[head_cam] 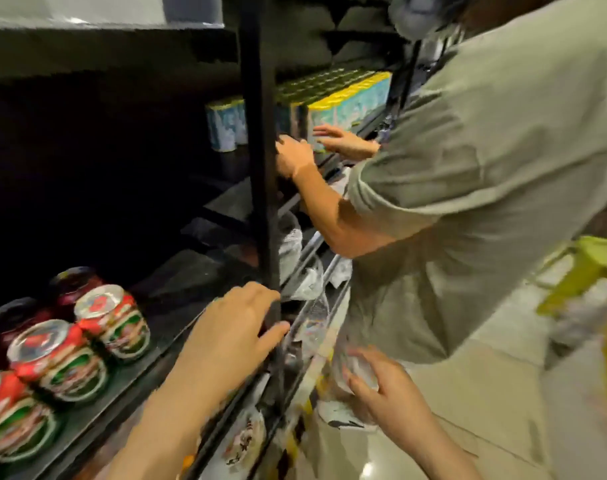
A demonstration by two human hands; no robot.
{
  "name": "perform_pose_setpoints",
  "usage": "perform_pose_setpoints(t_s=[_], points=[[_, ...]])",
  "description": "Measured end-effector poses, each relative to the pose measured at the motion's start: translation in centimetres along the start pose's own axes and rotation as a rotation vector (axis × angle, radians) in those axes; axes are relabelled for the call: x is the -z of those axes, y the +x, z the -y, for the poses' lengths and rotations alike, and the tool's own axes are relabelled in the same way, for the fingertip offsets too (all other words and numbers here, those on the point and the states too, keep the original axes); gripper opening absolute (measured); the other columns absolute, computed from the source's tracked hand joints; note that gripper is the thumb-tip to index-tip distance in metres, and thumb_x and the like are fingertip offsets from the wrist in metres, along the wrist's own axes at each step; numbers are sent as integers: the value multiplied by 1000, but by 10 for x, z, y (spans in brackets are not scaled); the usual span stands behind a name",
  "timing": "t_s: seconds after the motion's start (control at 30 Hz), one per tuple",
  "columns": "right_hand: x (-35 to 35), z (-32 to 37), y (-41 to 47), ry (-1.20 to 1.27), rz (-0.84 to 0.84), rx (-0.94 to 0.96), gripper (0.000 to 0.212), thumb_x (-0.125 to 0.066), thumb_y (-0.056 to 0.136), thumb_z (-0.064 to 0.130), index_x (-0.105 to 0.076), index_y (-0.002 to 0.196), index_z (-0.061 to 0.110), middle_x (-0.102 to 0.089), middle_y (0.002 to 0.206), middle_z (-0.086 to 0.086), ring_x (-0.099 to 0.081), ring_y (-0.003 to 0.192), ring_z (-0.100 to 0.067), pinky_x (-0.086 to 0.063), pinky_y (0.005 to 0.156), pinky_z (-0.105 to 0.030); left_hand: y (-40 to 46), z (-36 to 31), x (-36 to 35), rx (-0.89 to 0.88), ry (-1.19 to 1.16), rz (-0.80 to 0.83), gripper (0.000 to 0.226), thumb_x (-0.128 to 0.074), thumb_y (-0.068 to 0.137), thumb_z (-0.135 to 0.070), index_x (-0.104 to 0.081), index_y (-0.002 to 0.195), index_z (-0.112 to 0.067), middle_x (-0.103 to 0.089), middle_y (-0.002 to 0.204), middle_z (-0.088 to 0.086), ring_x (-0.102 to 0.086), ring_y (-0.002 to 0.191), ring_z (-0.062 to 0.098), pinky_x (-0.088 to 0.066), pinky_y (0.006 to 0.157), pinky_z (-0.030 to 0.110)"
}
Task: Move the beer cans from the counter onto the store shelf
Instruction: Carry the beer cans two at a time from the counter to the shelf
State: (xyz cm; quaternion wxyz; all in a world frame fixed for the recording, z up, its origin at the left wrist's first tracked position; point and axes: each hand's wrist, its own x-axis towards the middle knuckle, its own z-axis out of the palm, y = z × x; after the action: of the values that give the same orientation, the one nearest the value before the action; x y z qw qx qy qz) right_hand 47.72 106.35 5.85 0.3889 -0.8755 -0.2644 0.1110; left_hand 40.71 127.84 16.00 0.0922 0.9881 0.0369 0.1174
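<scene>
Several red, white and green beer cans stand in a row on the dark store shelf at the lower left. My left hand hovers over the shelf's front edge beside a black upright post, fingers spread, holding nothing. My right hand is low on the right, curled around a can whose silvery top shows above my fingers.
Another person in a grey-green shirt stands close on the right, both hands on blue and yellow cans on the upper shelf. Plastic bags hang along the shelf edge. A yellow stool stands at the right.
</scene>
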Motion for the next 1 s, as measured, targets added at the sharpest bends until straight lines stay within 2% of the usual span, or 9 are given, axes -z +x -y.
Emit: perform_pose_setpoints(t_s=[0.17,0.27,0.3,0.37,0.43,0.53,0.6,0.77,1.0], points=[[66,-62,-155,-23,-302,-286,31,-47,81,54,-51,110,43,-55,117,26,-47,111,15,-29,90,1,0,-124,-54,-361,-155,164,44,-43,93,-50,-46,131,-28,-50,128,-11,-49,118,9,-39,92,21],[93,-83,-262,-73,-491,-484,21,-53,90,47,-49,111,43,-49,113,33,-42,102,25,-28,86,4,-22,-211,-74,-593,-248,274,36,-41,79,-53,-56,105,-33,-64,97,-12,-62,88,4,-46,69,17],[98,-88,-298,-77,-542,-559,21,-55,92,40,-50,112,41,-48,111,35,-44,101,22,-30,85,2,-34,-241,-82,-653,-306,338,41,-37,76,-55,-56,106,-33,-64,97,-11,-60,88,5,-46,69,18],[101,-94,-372,-67,-649,-713,21,-57,91,38,-51,111,43,-49,110,37,-51,100,11,-38,88,-6,-65,-301,-96,-791,-350,387,61,-27,74,-61,-57,117,-28,-60,110,-10,-59,101,10,-48,79,24],[95,-95,-442,-46,-763,-862,19,-56,91,42,-51,108,47,-53,111,34,-54,99,5,-43,88,-17,-103,-354,-108,-917,-361,471,79,-14,70,-67,-47,130,-28,-49,128,-13,-47,120,8,-40,96,24],[85,-89,-531,9,-919,-1042,17,-55,92,41,-49,106,48,-53,109,31,-51,99,7,-39,79,-11,-160,-423,-124,-1092,-380,596,59,-29,87,-64,-36,137,-33,-39,139,-17,-37,127,6,-33,102,24],[78,-85,-579,47,-998,-1139,19,-56,92,40,-53,110,43,-54,111,29,-52,102,5,-40,80,-13,-195,-460,-131,-1159,-372,700,49,-37,94,-53,-32,139,-34,-36,141,-19,-35,129,4,-32,103,22],[79,-94,-657,134,-1166,-1248,18,-58,91,35,-55,106,44,-58,111,28,-55,101,8,-38,78,-9,-241,-537,-148,-1242,-334,831,50,-41,92,-54,-33,139,-37,-40,138,-22,-38,124,-1,-33,96,17],[155,-166,-716,185,-1237,-1242,23,-55,93,37,-54,116,40,-54,114,28,-49,110,6,-39,90,-15,-250,-672,-194,-1227,-340,884,52,-43,91,-54,-37,138,-35,-40,140,-18,-40,125,2,-36,101,23]])
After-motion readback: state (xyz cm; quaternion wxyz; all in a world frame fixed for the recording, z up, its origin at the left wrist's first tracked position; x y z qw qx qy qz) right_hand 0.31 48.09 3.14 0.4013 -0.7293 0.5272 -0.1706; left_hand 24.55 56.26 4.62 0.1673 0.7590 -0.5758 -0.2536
